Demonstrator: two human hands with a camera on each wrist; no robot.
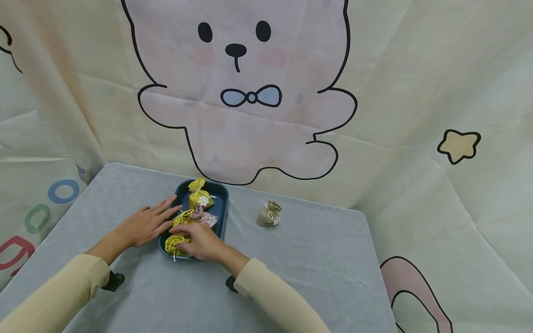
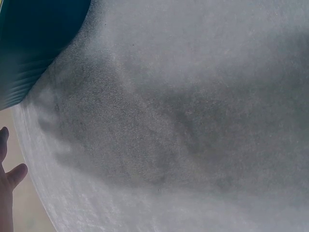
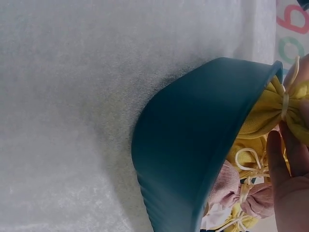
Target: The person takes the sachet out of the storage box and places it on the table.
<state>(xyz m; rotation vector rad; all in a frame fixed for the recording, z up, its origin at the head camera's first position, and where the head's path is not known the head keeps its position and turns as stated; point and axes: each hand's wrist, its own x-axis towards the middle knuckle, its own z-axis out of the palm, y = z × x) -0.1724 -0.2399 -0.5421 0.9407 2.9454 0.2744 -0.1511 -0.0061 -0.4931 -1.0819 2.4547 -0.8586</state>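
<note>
Right hand (image 1: 202, 242) pinches the bunched neck of the nearest yellow pouch (image 1: 174, 245), soft cloth, inside the near end of a smooth, round-cornered blue tray (image 3: 183, 140). Left hand (image 1: 145, 225) flat, fingers straight, at the tray's left rim, grasping nothing. Midway: middle yellow pouch (image 1: 183, 216), coarse-woven pink pouch (image 1: 209, 219). Olive pouch (image 1: 266, 216), cord-tied, sits apart on the fuzzy grey surface (image 1: 308, 259). Farthest in tray: plump yellow pouch (image 1: 195, 199), white flower. Creased fabric backdrop (image 1: 266, 138) behind.

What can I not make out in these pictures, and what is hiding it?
Head view: part of the near yellow pouch, behind the right hand.
Left wrist view: most of the left hand, cut off by the left edge.
Right wrist view: part of the pink pouch, behind the tray wall.
Head and right wrist views: either pouch's contents, closed inside it.
</note>
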